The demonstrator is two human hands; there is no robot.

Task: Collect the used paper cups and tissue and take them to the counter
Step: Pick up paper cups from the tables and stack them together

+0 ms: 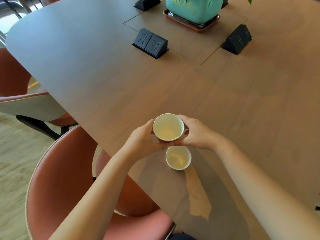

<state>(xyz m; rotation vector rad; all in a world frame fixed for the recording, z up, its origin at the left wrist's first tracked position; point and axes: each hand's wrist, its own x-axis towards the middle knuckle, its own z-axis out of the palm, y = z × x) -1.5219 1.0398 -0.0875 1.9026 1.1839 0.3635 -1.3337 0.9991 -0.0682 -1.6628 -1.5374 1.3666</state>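
Two white paper cups, both upright and open-topped, each showing a pale yellowish bottom inside. The held cup [168, 127] sits between the left grip [142, 141] and right grip [195, 134], whose fingers curl round its sides and base. The second cup [178, 158] stands alone on the brown surface [225, 101], just beside the first at its 5 o'clock.

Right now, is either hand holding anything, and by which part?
Both hold one paper cup by its side wall: left hand on one side, right hand opposite. The second cup stands on the table.
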